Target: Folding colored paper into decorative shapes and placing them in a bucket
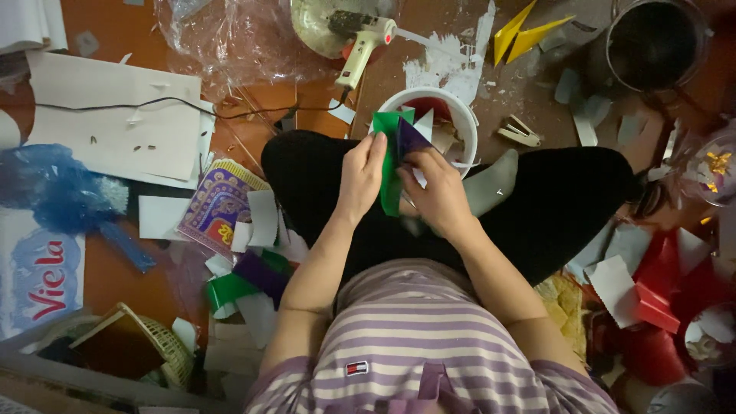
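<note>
Here the left hand (360,178) pinches a folded green paper (389,165) over the person's lap, while the right hand (438,198) grips its purple paper piece (409,139), just before a white bucket (460,115).

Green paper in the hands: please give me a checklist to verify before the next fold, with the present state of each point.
1. Left hand grips the green paper at its upper edge: ok.
2. Right hand pinches the purple paper: ok.
3. Purple piece lies against the green one: ok.
4. Edges aligned: cannot tell, the fingers hide them.
5. White bucket stands just beyond the hands: ok.
6. Glue gun lies apart from both hands: ok.
</note>
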